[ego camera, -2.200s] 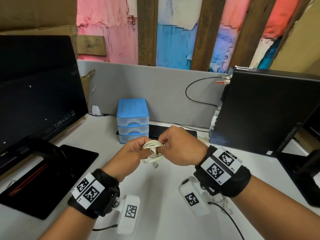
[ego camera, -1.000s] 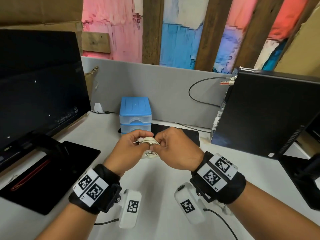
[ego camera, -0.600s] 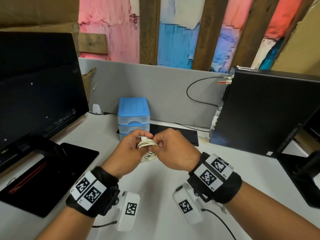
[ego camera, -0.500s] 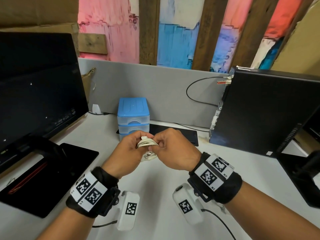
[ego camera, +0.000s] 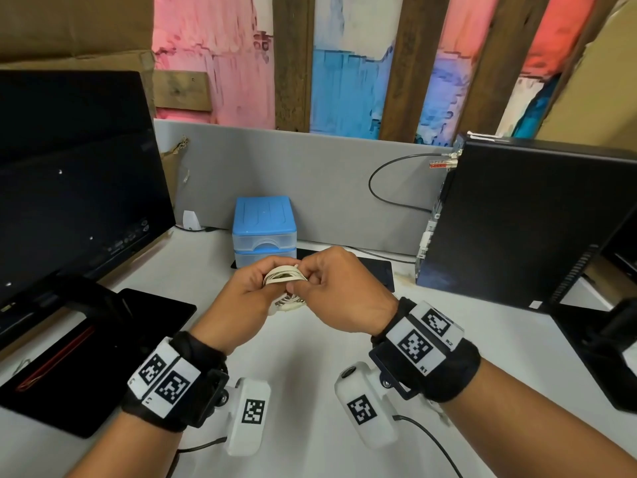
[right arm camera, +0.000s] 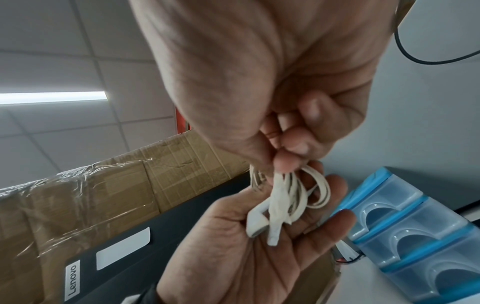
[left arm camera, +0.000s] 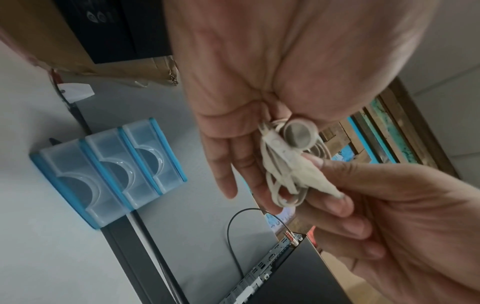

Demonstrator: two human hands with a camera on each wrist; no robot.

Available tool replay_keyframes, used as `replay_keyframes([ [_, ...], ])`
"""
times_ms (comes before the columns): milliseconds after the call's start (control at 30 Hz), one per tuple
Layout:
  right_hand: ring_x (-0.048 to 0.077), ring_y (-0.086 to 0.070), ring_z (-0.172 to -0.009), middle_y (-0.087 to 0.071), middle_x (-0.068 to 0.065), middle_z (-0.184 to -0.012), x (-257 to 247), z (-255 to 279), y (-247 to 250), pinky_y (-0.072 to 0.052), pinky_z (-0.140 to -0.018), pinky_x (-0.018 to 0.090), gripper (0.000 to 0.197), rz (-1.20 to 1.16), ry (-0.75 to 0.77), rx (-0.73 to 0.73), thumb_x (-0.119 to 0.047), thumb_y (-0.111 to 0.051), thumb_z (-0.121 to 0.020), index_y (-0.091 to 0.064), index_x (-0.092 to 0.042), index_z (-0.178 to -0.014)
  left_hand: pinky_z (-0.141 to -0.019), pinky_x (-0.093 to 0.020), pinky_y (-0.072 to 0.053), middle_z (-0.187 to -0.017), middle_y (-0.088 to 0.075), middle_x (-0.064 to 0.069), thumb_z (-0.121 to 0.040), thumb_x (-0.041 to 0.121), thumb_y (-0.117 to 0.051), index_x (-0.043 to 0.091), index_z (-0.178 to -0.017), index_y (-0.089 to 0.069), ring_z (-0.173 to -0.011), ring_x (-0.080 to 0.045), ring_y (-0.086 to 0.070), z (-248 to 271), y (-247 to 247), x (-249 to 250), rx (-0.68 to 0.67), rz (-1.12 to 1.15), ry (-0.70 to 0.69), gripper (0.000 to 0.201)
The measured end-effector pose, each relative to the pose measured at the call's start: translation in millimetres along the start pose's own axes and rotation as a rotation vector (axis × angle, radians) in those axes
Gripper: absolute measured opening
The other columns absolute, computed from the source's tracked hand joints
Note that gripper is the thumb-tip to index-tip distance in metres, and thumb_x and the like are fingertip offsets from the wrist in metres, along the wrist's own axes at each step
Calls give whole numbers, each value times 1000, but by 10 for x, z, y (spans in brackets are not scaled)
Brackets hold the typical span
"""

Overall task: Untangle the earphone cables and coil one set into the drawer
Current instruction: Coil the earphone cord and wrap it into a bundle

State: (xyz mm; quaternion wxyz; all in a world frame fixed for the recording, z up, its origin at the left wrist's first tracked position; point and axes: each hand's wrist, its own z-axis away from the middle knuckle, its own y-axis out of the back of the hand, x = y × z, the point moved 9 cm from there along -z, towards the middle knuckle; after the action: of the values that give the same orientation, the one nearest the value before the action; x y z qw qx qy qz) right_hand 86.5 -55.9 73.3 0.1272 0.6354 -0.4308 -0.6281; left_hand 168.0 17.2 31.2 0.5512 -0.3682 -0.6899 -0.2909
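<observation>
Holding a small white bundle between them, the left hand (ego camera: pixel 241 298) and the right hand (ego camera: pixel 339 294) meet at the centre of the head view, above the white bench (ego camera: pixel 303 367). The bundle is the earphone cable (ego camera: pixel 284 274), wound into several loops; from the head camera only the top arc of the coil and a bit of cable below the knuckles show, the rest being covered by both hands.

In the left wrist view the left hand's fingers (left arm camera: pixel 221 164) lie nearly straight under the coil while its thumb base presses the cable and a round earbud (left arm camera: pixel 298 133) against the palm. The right hand's fingers (left arm camera: pixel 337 201) curl in from the lower right of that frame and pinch the loops; where the cable ends is lost in the tangle.

The right wrist view shows the right hand's fingertips (right arm camera: pixel 285 162) closed on the top of the coil, with the loops hanging onto the left palm (right arm camera: pixel 246 257). A white stem piece juts from the bundle, blurred.

The blue drawer unit (ego camera: pixel 263 232) stands behind the hands at the middle of the head frame against the grey partition (ego camera: pixel 310 181); its lowest drawer is hidden by the hands there, while both wrist views show three translucent drawers, all pushed in. A dark monitor (ego camera: pixel 76 188) is cut off at the left edge, and a black computer case (ego camera: pixel 531 219) at the right.
</observation>
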Motion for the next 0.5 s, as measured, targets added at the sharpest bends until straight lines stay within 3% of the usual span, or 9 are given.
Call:
replay_keyframes([
  [67, 5, -38, -40, -49, -5, -51, 16, -6, 11, -30, -43, 14, 21, -2, -5, 22, -24, -65, -92, -69, -14, -74, -74, -21, -52, -91, -71, -2, -88, -5, -58, 5, -104, -64, -82, -12, -66, -4, 22, 0, 29, 39, -1, 20],
  [167, 4, -40, -37, -46, -8, -48, 31, -13, 32, -28, -41, 12, 22, 13, -16, 68, -23, -63, -92, -67, -17, -71, -80, -33, -56, -93, -69, -8, -78, 12, -59, 6, -100, -63, -82, -16, -66, -3, 3, -51, 21, 122, 65, 23],
  [300, 7, -39, -43, -46, -7, -52, 1, -11, 19, -32, -46, 19, 24, 74, 0, 102, -23, -60, -92, -68, -8, -75, -73, -34, -60, -96, -69, -14, -89, 4, -56, 1, -106, -62, -81, -18, -69, 13, 28, -130, 41, 186, 160, 18],
  [400, 7, -39, -46, -43, -8, -52, -38, 5, 28, -32, -47, 21, 22, 124, 18, 126, -19, -59, -92, -65, -9, -73, -69, -37, -60, -97, -68, -18, -77, 14, -62, 1, -107, -68, -85, -26, -65, 27, 81, -190, 64, 234, 228, 34],
  [500, 9, -39, -46, -41, -7, -50, -71, 14, 49, -29, -46, 21, 23, 145, 39, 153, -15, -57, -90, -61, -11, -68, -70, -39, -59, -91, -68, -18, -75, 11, -68, -1, -103, -70, -78, -26, -64, 37, 92, -198, 89, 225, 245, 30],
])
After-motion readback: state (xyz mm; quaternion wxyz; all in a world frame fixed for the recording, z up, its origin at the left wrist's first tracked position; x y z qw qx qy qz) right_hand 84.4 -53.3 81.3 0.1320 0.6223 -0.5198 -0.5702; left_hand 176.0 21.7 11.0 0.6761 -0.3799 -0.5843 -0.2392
